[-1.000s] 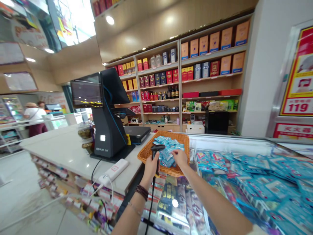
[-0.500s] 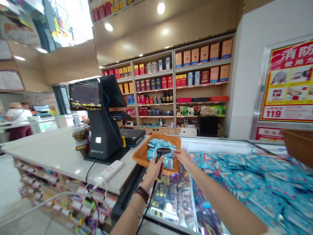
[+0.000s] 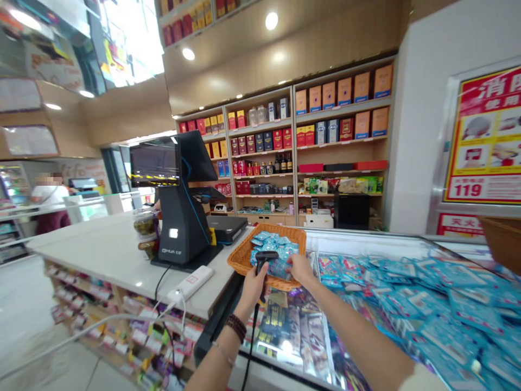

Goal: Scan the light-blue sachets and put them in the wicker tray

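Note:
A black handheld barcode scanner [image 3: 266, 255] is gripped in my left hand [image 3: 254, 283], its head above the wicker basket [image 3: 240, 256] and its cable hanging down. Small blue packets [image 3: 268, 238] fill the basket in a loose heap. At the basket's right side my right hand [image 3: 301, 270] has its fingers closed on a blue packet [image 3: 280, 268], just right of the scanner head; the fingertips are partly hidden. More blue packets [image 3: 431, 293] lie spread over the glass-topped case to the right.
A black point-of-sale terminal [image 3: 175, 217] stands on the white counter [image 3: 101, 233] at left, with stacked jars [image 3: 146, 233] and a white power strip [image 3: 193, 281] nearby. Cables loop over the counter's edge. A brown basket [image 3: 502, 241] sits far right. One person [image 3: 51, 201] stands in the left background.
The whole view has shifted a little to the right. My left hand and the scanner have moved slightly left relative to the basket, and my right hand is slightly lower at the basket's right side.

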`<state>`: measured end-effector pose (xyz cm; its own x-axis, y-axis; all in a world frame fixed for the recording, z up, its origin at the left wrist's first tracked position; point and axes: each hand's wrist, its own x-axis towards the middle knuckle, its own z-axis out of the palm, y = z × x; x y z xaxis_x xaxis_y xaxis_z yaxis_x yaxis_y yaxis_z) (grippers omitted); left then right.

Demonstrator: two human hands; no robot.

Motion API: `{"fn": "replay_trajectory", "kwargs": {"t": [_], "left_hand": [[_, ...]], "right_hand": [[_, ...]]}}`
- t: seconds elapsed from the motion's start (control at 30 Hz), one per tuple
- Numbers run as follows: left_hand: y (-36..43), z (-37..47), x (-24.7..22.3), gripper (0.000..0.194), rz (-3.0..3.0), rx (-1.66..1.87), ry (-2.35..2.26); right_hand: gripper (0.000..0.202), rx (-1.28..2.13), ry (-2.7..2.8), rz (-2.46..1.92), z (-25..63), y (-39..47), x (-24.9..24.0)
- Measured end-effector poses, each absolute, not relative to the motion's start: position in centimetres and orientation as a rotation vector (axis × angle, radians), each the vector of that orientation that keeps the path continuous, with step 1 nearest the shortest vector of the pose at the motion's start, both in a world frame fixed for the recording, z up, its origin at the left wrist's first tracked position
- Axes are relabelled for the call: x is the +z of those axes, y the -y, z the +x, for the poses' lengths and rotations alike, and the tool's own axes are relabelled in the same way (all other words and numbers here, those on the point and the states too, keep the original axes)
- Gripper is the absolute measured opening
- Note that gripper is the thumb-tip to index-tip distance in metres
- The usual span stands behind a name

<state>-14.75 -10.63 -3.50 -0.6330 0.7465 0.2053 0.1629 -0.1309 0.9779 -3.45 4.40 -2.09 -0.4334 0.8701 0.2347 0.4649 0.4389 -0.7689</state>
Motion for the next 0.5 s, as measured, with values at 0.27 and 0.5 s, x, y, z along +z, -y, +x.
{"fn": "replay_trajectory", "kwargs": {"t": [0.27,0.5], "left_hand": [[9.9,-12.0,-2.1,0.068,1.057,1.783,-1.546],[8.6,-9.0,-0.8,0.065,1.116,1.754,-1.476]], "right_hand": [[0.018,1.247,1.572,-0.996,0.2,-7.2,0.0],[0.018,1.395,1.251,-0.878,3.4,-7.4,-0.1]]}}
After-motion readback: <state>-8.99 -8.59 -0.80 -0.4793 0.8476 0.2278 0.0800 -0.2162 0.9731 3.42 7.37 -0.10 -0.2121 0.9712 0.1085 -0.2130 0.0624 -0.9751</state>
